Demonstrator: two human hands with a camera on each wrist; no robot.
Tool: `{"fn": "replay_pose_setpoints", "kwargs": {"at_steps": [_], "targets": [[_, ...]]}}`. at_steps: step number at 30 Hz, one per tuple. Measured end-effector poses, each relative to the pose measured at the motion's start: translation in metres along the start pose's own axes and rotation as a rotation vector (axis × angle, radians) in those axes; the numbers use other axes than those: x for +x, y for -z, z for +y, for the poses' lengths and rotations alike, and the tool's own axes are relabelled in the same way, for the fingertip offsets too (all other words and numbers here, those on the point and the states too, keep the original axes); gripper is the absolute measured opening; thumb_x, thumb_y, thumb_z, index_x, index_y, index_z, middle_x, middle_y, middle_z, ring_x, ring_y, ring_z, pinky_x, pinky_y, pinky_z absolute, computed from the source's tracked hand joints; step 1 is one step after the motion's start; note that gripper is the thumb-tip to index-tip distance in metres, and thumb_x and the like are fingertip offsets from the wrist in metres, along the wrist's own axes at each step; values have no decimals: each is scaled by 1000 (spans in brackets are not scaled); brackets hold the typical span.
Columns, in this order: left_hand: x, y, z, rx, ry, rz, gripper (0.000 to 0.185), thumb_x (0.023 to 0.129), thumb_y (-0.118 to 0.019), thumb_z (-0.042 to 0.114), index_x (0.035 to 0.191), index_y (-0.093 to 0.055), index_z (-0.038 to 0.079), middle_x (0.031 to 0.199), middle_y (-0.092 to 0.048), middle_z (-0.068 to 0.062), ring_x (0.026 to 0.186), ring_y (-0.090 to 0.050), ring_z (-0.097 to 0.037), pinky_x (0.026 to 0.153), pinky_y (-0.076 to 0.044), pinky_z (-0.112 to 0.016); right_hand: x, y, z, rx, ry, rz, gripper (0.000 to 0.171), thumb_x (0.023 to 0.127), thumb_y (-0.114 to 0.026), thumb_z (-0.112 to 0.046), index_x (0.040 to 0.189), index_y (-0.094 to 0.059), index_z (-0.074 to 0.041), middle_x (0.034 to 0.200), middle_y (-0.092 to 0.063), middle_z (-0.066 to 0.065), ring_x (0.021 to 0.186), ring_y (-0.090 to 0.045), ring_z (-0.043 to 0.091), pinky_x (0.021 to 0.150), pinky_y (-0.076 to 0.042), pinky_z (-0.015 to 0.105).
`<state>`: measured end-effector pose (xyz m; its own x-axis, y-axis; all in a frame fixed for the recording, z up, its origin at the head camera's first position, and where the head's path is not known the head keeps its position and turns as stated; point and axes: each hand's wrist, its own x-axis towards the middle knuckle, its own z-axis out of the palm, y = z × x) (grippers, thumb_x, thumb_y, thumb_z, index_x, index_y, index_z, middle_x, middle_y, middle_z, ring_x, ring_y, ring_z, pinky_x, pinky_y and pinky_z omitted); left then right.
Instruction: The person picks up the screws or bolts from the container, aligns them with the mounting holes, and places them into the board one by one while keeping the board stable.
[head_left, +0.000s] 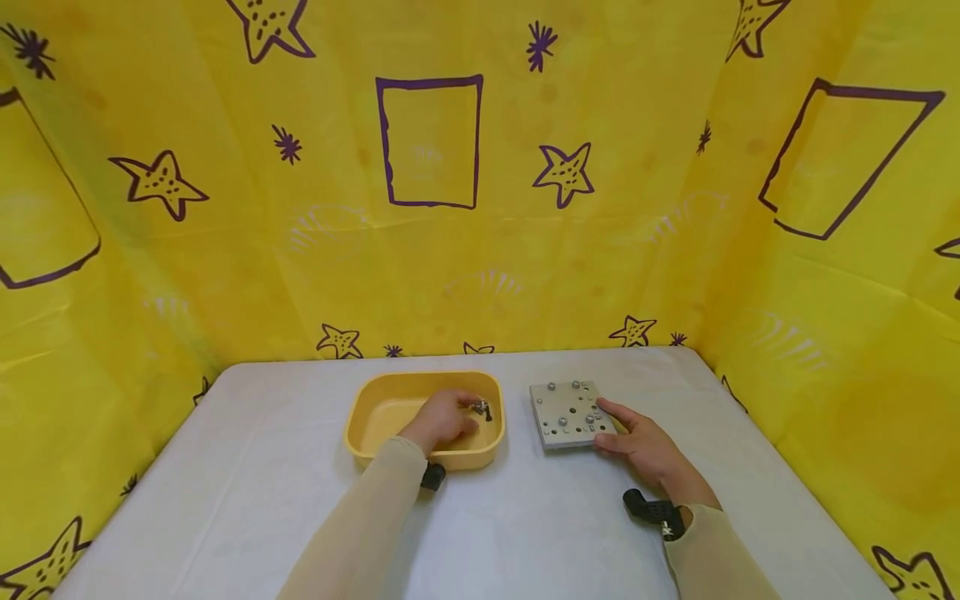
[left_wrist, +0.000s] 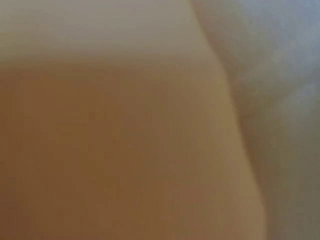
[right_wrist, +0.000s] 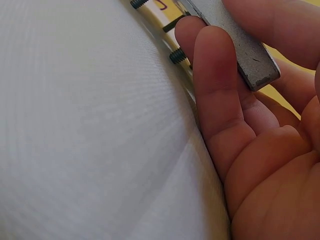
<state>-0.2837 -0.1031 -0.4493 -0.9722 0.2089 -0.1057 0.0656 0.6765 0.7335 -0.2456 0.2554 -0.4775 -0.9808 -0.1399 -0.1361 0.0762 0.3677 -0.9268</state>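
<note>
Right hand [right_wrist: 260,135] around the corner of a grey metal plate [right_wrist: 240,45], screw ends [right_wrist: 177,55] underneath, above white cloth [right_wrist: 85,130].

The tray [head_left: 360,433] is yellow-orange. The plate [head_left: 558,429] is grey with silver screws [head_left: 576,385]. The tabletop [head_left: 262,483] is white. The backdrop [head_left: 225,250] is yellow with purple stars and rectangles. Both sleeves [head_left: 360,533] are beige.
</note>
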Motion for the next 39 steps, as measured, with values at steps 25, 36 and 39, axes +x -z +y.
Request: {"fn": "replay_pose_setpoints", "kwargs": {"at_steps": [25, 36, 39], "targets": [[3, -1, 0, 213, -131, -1, 27, 83, -76, 12, 109, -73, 7, 108, -63, -7, 101, -57, -26, 97, -43, -44, 0, -2, 0, 78, -1, -5, 87, 79, -83, -34, 154, -41, -21, 160, -26, 12, 142, -26, 33, 115, -13, 57], [0, -1, 4, 368, -148, 41, 8, 86, -78, 13, 91, -72, 12, 87, -65, 2, 79, -57, -18, 82, -50, -38, 0, -4, -1, 100, -5, -1, 86, 80, -83, -29, 154, -41, -18, 160, -26, 14, 139, -30, 33, 114, -22, 53], [0, -1, 6, 424, -169, 46, 6, 87, -77, 14, 88, -71, 13, 83, -64, 3, 76, -55, -17, 78, -50, -37, 1, -3, 0, 101, -9, 2, 86, 80, -83, -28, 154, -41, -19, 160, -26, 12, 140, -29, 32, 114, -23, 52]]}}
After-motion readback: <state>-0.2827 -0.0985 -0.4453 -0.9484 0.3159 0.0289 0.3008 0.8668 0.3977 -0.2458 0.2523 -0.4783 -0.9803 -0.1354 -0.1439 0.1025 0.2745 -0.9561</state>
